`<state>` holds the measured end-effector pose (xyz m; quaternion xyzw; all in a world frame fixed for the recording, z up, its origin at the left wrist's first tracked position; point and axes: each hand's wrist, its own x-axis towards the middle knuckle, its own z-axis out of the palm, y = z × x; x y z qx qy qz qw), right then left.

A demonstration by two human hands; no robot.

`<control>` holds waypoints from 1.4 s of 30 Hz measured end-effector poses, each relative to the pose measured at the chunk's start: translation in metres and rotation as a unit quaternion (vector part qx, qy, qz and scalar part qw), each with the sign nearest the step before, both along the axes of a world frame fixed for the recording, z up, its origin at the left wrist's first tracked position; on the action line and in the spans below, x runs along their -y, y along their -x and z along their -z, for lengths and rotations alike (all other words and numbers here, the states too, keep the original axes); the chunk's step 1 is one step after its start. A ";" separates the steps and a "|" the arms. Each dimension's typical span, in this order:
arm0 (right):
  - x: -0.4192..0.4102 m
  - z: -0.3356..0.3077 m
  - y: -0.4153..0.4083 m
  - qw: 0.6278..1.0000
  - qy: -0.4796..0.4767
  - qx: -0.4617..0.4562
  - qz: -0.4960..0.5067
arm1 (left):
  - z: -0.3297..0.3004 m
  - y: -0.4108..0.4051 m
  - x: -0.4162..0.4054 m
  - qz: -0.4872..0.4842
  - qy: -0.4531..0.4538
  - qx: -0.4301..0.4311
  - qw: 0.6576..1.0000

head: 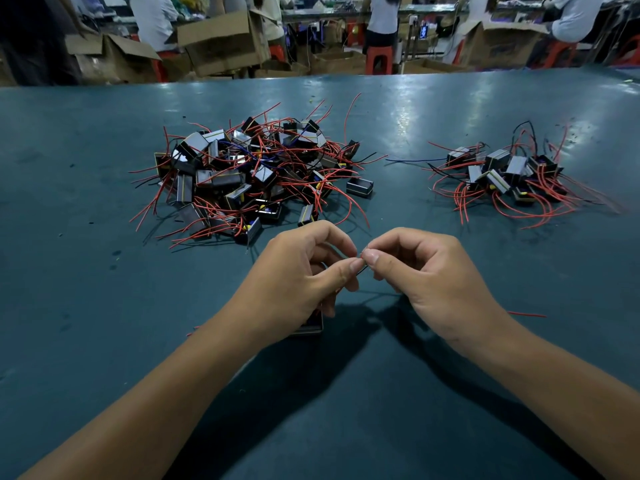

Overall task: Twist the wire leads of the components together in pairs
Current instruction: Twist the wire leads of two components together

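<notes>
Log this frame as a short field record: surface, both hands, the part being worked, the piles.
surface: teal table
left hand: pinches wire leads at fingertips
right hand: pinches the same leads
component in work: dark block under the left hand, mostly hidden
large pile: far left, red-wired components
small pile: far right
loose red wire: beside right wrist
</notes>
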<state>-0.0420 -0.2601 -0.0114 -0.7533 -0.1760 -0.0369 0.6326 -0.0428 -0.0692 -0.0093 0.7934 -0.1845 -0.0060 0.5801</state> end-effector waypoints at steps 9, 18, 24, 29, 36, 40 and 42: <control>-0.002 0.002 0.001 1.000 0.022 0.012 0.003 | 0.000 0.003 0.004 0.007 -0.006 0.008 1.000; -0.002 0.003 0.000 1.000 0.029 0.009 0.003 | -0.001 0.004 0.005 -0.002 0.008 0.002 1.000; -0.002 0.002 0.000 0.999 0.029 0.006 -0.014 | -0.003 0.006 0.006 0.004 0.003 -0.005 1.000; -0.004 0.001 0.001 0.999 0.033 0.009 -0.016 | -0.004 0.006 0.005 0.011 -0.006 -0.005 1.000; -0.002 -0.003 0.000 0.999 0.019 -0.017 -0.035 | -0.012 -0.001 -0.010 0.013 -0.199 0.263 0.944; 0.000 -0.007 0.002 0.997 0.017 -0.032 -0.075 | -0.011 -0.006 -0.015 0.005 -0.219 0.356 0.909; 0.001 -0.010 0.002 0.995 0.024 -0.036 -0.095 | -0.010 -0.006 -0.015 -0.011 -0.231 0.396 0.889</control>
